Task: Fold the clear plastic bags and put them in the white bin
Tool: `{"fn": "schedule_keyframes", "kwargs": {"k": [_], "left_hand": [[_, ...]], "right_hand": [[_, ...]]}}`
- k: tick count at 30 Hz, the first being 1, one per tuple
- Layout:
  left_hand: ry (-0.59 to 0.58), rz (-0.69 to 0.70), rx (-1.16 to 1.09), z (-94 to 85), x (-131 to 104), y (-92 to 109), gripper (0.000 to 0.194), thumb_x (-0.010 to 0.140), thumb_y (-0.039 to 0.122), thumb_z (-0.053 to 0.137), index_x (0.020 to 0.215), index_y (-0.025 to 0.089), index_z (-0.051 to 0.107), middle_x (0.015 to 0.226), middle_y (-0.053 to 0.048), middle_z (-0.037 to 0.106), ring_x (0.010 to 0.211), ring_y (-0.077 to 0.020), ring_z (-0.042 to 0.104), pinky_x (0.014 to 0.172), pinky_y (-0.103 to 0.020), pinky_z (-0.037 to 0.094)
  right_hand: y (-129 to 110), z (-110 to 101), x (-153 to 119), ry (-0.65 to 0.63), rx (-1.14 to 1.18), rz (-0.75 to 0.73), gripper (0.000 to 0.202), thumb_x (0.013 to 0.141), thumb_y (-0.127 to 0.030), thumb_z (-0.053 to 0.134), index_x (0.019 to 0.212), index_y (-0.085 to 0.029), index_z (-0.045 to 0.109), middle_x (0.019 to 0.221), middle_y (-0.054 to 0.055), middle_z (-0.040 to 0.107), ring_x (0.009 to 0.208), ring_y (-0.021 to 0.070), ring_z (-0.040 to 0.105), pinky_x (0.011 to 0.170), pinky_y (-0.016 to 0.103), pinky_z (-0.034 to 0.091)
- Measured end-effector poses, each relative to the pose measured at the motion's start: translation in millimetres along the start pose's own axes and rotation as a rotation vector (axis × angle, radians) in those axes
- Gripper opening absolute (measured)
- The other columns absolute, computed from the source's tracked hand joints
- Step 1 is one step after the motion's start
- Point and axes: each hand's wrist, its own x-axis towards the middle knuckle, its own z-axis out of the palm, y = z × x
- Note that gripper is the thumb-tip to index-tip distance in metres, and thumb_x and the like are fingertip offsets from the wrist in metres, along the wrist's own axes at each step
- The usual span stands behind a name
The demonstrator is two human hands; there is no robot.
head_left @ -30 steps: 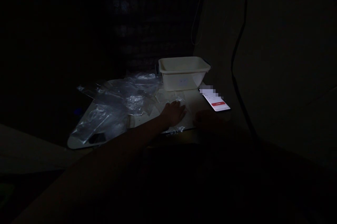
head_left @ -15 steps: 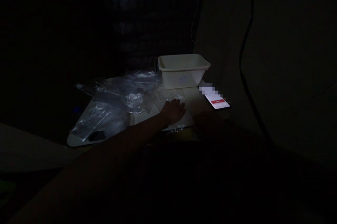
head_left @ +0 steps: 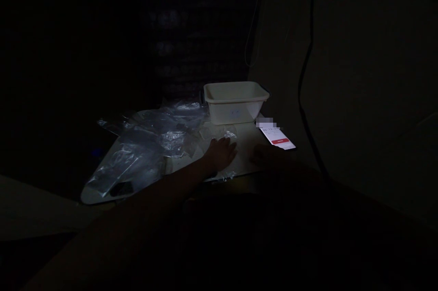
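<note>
My left hand (head_left: 221,154) lies palm down on the small white table (head_left: 244,145), fingers stretched forward and slightly apart. Clear plastic (head_left: 230,132) shows just beyond its fingertips, and a crumpled shiny bit (head_left: 226,176) hangs at the table's near edge below it. Whether the palm presses on a bag is too dark to tell. To the right, my right hand (head_left: 265,154) rests low over the table, close to the lower end of a lit phone (head_left: 278,138). Deep shadow hides its fingers and anything in them.
A cream plastic tub (head_left: 232,112) stands at the back of the table. Several clear plastic bags (head_left: 137,149) are heaped over the left side, with a dark oval (head_left: 122,189) at the near left corner. A black cable (head_left: 303,81) hangs along the right wall.
The view has tilted, so the table sits a little lower in the picture. My right hand has moved slightly forward, nearer the phone. My left hand stays in about the same place.
</note>
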Motion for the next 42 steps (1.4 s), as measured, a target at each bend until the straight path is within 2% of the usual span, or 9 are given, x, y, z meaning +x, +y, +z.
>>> {"fn": "schedule_keyframes", "kwargs": {"k": [5,8,12,16,19,22,30,37,42], "left_hand": [[-0.015,0.000,-0.015,1.1,0,0,0.042,0.084,0.037,0.016,0.113,0.018,0.039,0.116,-0.012,0.043,0.107,-0.0229,0.038,0.079,-0.039,0.032],[-0.010,0.005,-0.017,2.0,1,-1,0.041,0.084,0.037,0.017,0.113,0.018,0.040,0.116,-0.011,0.043,0.106,-0.0226,0.038,0.078,-0.039,0.033],[0.001,0.003,-0.012,3.2,1,-2,0.042,0.084,0.036,0.016,0.113,0.017,0.039,0.115,-0.011,0.043,0.106,-0.0226,0.038,0.077,-0.039,0.033],[-0.026,-0.013,-0.021,2.7,2,-1,0.042,0.084,0.036,0.016,0.114,0.017,0.038,0.117,-0.012,0.042,0.107,-0.0230,0.037,0.077,-0.039,0.034],[-0.057,-0.024,-0.026,0.6,2,1,0.042,0.083,0.036,0.017,0.114,0.017,0.037,0.117,-0.011,0.041,0.107,-0.0230,0.037,0.078,-0.040,0.033],[-0.075,-0.032,-0.032,-1.3,2,2,0.042,0.084,0.036,0.016,0.115,0.017,0.037,0.119,-0.011,0.040,0.109,-0.0233,0.036,0.079,-0.041,0.032],[-0.091,-0.041,-0.029,-1.3,3,2,0.043,0.083,0.037,0.016,0.117,0.017,0.035,0.121,-0.012,0.038,0.110,-0.0247,0.034,0.080,-0.042,0.031],[-0.090,-0.043,-0.034,-3.5,2,3,0.043,0.083,0.036,0.017,0.117,0.016,0.035,0.121,-0.014,0.038,0.110,-0.0258,0.034,0.080,-0.043,0.031],[-0.092,-0.035,-0.035,-4.8,2,4,0.042,0.083,0.036,0.018,0.115,0.017,0.037,0.119,-0.012,0.040,0.108,-0.0252,0.036,0.077,-0.043,0.032]], "right_hand": [[-8,3,-1,-0.139,-0.154,-0.150,0.031,0.067,-0.044,0.048,0.083,-0.018,0.055,0.086,0.005,0.060,0.072,0.0167,0.055,0.052,0.022,0.033],[-10,2,-1,-0.172,-0.188,-0.223,0.032,0.062,-0.044,0.053,0.082,-0.018,0.055,0.085,0.006,0.060,0.073,0.0172,0.055,0.052,0.022,0.034],[-12,2,-8,-0.104,-0.204,-0.196,0.033,0.066,-0.048,0.047,0.080,-0.019,0.056,0.080,0.004,0.061,0.071,0.0167,0.056,0.052,0.022,0.034],[-21,8,-16,-0.033,-0.305,-0.268,0.032,0.076,-0.042,0.036,0.083,-0.017,0.055,0.082,0.007,0.061,0.073,0.0177,0.056,0.055,0.024,0.035],[-30,12,-18,0.047,-0.376,-0.194,0.032,0.079,-0.035,0.030,0.088,-0.015,0.054,0.084,0.010,0.060,0.074,0.0188,0.057,0.055,0.025,0.036],[-36,15,-19,0.086,-0.400,-0.102,0.034,0.078,-0.038,0.032,0.088,-0.014,0.054,0.084,0.012,0.061,0.073,0.0205,0.058,0.055,0.026,0.037],[-35,17,-13,0.044,-0.370,-0.056,0.035,0.081,-0.034,0.027,0.081,-0.015,0.056,0.080,0.015,0.062,0.075,0.0224,0.058,0.056,0.029,0.038],[-42,12,-10,0.008,-0.171,0.006,0.030,0.078,-0.029,0.035,0.104,-0.015,0.041,0.083,0.010,0.061,0.072,0.0193,0.058,0.053,0.024,0.036],[-45,11,-16,-0.005,-0.102,-0.008,0.029,0.075,-0.019,0.038,0.104,-0.015,0.039,0.080,0.009,0.061,0.070,0.0164,0.057,0.053,0.022,0.034]]}}
